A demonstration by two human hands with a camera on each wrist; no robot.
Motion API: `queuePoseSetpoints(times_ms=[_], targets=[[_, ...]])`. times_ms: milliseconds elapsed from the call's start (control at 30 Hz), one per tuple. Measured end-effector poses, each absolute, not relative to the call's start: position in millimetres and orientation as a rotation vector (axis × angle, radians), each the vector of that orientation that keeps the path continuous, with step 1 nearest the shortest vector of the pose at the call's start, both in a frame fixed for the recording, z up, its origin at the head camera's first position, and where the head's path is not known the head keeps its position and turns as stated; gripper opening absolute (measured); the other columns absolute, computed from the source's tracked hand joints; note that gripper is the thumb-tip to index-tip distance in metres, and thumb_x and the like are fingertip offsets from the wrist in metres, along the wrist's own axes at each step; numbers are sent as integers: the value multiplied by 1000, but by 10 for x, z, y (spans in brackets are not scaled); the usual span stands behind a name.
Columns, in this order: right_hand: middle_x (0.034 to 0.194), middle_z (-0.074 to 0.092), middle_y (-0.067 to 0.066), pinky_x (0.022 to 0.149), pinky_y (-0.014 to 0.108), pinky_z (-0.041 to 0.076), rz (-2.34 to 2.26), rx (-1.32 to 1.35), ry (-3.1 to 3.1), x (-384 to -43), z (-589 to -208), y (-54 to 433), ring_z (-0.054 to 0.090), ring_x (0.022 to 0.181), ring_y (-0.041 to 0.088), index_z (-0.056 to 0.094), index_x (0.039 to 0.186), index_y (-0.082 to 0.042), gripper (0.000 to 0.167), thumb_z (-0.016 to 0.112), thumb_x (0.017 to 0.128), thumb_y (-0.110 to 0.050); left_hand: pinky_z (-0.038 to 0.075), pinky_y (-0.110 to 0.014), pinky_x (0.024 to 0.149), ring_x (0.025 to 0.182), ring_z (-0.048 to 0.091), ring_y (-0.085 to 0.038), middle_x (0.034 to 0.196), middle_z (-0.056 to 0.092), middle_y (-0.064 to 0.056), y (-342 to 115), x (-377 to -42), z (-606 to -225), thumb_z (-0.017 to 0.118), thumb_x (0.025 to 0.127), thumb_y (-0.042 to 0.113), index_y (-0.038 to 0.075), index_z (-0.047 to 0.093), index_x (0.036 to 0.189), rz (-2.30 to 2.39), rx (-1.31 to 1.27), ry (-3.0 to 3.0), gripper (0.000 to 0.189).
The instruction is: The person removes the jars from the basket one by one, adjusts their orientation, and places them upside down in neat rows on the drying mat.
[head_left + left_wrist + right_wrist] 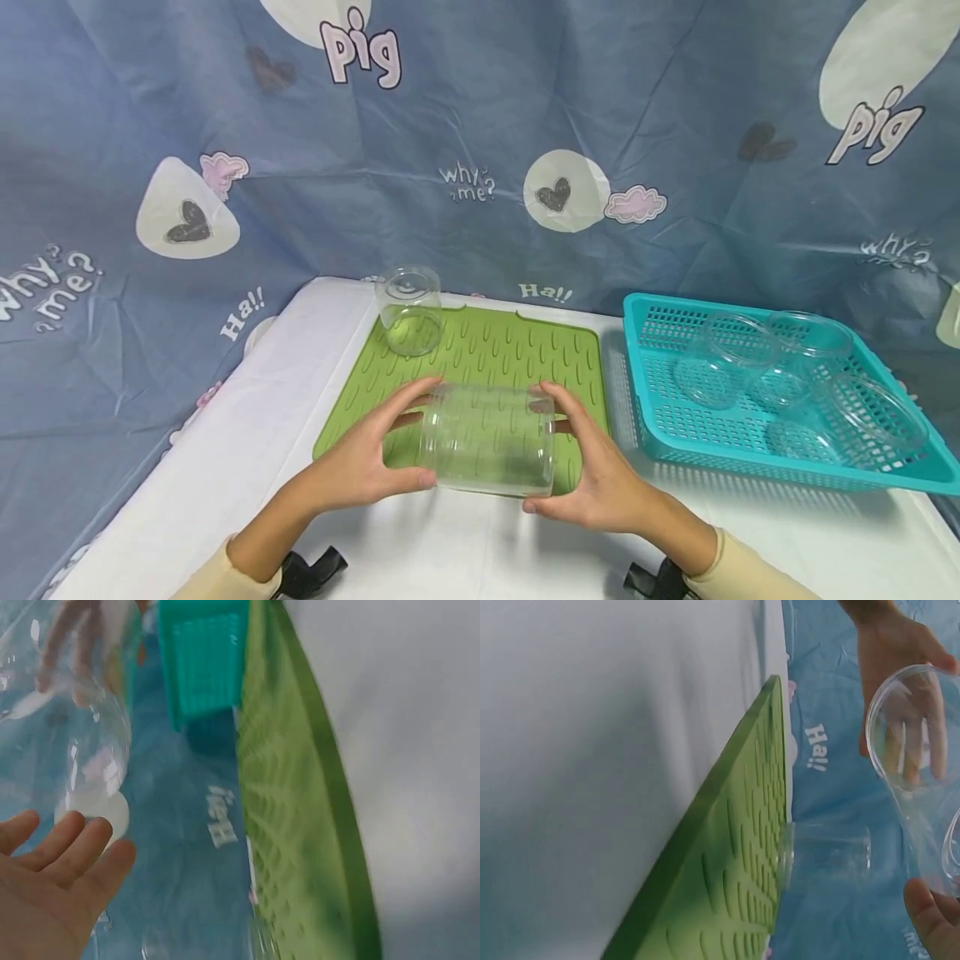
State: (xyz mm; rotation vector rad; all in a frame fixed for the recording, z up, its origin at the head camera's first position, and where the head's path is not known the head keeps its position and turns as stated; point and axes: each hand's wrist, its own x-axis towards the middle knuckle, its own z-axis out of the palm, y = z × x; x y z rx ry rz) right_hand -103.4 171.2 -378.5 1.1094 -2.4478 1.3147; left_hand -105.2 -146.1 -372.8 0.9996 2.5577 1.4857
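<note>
A clear cup lies on its side in the air above the front of a green drying mat, held between both hands. My left hand grips its left end, thumb below and fingers at the upper edge. At the other end my right hand holds it the same way. Through the cup's clear wall the mat's ridges show. The left wrist view has the left hand beside the cup; in the right wrist view the right thumb touches the cup.
Another clear cup stands upside down on the mat's back left corner. To the right, a turquoise basket contains several clear cups. White cloth covers the table, and a blue printed curtain hangs behind.
</note>
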Motion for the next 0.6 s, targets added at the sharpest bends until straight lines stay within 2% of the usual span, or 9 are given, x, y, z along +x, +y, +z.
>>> queuePoseSetpoints(times_ms=[100, 233, 400, 600], targets=[[151, 41, 10, 101, 33, 53, 1282, 1082, -2473, -1027, -3740, 1782, 48, 131, 18, 25, 154, -9, 120, 96, 57, -23, 47, -57, 109, 141, 44, -32, 154, 43, -6, -1578, -1018, -3744, 83, 79, 33, 26, 30, 155, 1307, 910, 2730, 93], [151, 42, 9, 99, 29, 53, 1213, 1022, -2498, -1027, -3720, 1933, 48, 130, 16, 27, 154, -12, 120, 96, 56, -21, 45, -69, 103, 139, 45, -41, 152, 45, -10, -1783, -966, -3791, 83, 78, 33, 25, 37, 152, 1133, 798, 2893, 87], [152, 40, 6, 97, 22, 51, 1118, 954, -2534, -1027, -3725, 2158, 47, 131, 11, 25, 155, -14, 123, 97, 55, -18, 47, -63, 104, 134, 50, -38, 146, 51, -11, -2013, -968, -3838, 84, 79, 30, 19, 46, 147, 970, 806, 3034, 79], [155, 36, 2, 93, 14, 47, 957, 923, -2542, -994, -3676, 2468, 41, 130, 0, 25, 156, -9, 126, 98, 54, -16, 49, -55, 103, 125, 57, -34, 136, 59, -12, -2281, -1008, -3930, 81, 81, 27, 7, 59, 133, 622, 763, 3178, 60]])
